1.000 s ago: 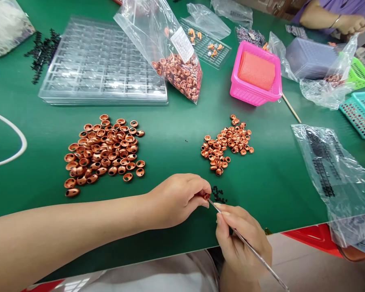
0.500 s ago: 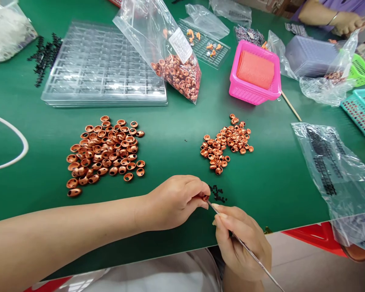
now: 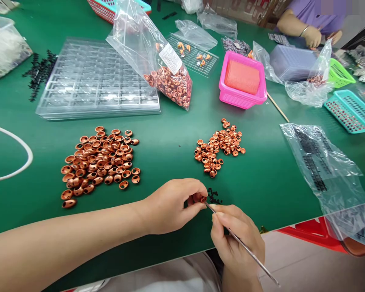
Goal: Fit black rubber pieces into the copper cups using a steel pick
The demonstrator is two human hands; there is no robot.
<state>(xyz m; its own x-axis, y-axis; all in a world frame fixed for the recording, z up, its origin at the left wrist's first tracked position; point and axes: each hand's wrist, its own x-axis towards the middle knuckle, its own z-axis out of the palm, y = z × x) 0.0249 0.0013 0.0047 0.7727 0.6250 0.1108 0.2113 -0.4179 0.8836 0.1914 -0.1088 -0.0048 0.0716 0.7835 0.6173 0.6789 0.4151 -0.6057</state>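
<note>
Head cam: left hand is pinching one copper cup between thumb and fingers, over the bench by its near edge. Right hand is pinching a thin metal rod pen-style, tip meeting the cup; can't tell if it's going inside. Black bits are lying just beyond. Farther from the near edge, a smaller copper pile is sitting ahead of the hands, a larger one to its left. Toward the far edge, a bag of copper parts is overlapping clear trays; pink basket is holding an orange-red block. Clear bag with black parts is hanging over the near edge, right side
</note>
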